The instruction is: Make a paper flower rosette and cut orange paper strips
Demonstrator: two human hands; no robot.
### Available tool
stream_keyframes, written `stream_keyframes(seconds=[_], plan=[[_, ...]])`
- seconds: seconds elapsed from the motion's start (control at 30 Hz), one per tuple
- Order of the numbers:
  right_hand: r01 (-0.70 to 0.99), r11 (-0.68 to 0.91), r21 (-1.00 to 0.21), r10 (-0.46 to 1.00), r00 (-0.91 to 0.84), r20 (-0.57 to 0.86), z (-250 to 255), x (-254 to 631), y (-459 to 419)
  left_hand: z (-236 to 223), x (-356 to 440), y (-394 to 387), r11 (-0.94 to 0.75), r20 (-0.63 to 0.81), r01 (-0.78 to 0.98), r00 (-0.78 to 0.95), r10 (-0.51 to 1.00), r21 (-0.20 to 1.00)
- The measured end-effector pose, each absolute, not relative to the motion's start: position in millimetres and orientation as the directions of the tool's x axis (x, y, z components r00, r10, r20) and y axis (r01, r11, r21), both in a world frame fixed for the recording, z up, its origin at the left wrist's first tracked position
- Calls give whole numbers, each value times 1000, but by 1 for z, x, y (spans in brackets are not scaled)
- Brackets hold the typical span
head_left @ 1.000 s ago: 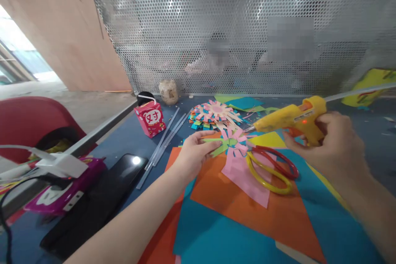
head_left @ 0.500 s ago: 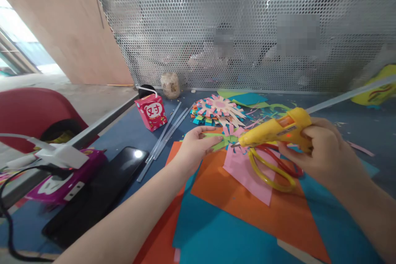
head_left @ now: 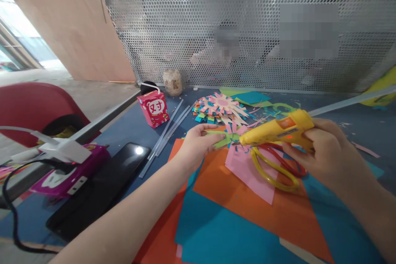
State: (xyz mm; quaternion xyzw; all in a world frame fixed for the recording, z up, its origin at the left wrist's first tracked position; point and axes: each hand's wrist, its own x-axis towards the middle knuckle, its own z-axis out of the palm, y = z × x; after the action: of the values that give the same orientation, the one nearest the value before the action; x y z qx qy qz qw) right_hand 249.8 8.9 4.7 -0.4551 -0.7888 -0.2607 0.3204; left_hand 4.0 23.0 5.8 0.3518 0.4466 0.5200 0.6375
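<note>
My right hand point(head_left: 321, 152) is closed around a yellow hot glue gun point(head_left: 278, 128), a clear glue stick point(head_left: 349, 101) jutting from its back. The nozzle points left at a small green and pink paper flower point(head_left: 230, 136). My left hand point(head_left: 194, 145) pins that flower's green edge down with its fingers pressed together. The flower lies on orange paper point(head_left: 241, 202), beside a pink sheet point(head_left: 247, 169) and red-and-yellow scissors point(head_left: 275, 167).
A finished multicoloured paper flower point(head_left: 221, 107) lies farther back. A red drink carton point(head_left: 154, 108), spare glue sticks point(head_left: 165, 132), a black phone point(head_left: 102, 185) and a magenta device point(head_left: 68, 169) sit to the left. Teal paper point(head_left: 222, 239) covers the near table. A perforated metal screen point(head_left: 247, 29) closes the back.
My right hand has swung the glue gun down and left, bringing its nozzle from above the scissors to the small flower. My left hand has stayed on the flower.
</note>
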Motion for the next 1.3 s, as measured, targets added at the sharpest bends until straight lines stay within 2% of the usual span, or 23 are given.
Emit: stream_keyframes(seconds=[0.37, 1.03, 1.3], plan=[[860, 464, 210, 477, -443, 759, 3, 252, 7, 7, 3, 23, 226, -224, -350, 46, 973, 909], [829, 485, 279, 437, -506, 743, 5, 248, 6, 5, 4, 24, 235, -236, -340, 41, 971, 910], [842, 474, 259, 454, -486, 747, 4, 250, 4, 3, 3, 24, 227, -233, -375, 29, 972, 899]])
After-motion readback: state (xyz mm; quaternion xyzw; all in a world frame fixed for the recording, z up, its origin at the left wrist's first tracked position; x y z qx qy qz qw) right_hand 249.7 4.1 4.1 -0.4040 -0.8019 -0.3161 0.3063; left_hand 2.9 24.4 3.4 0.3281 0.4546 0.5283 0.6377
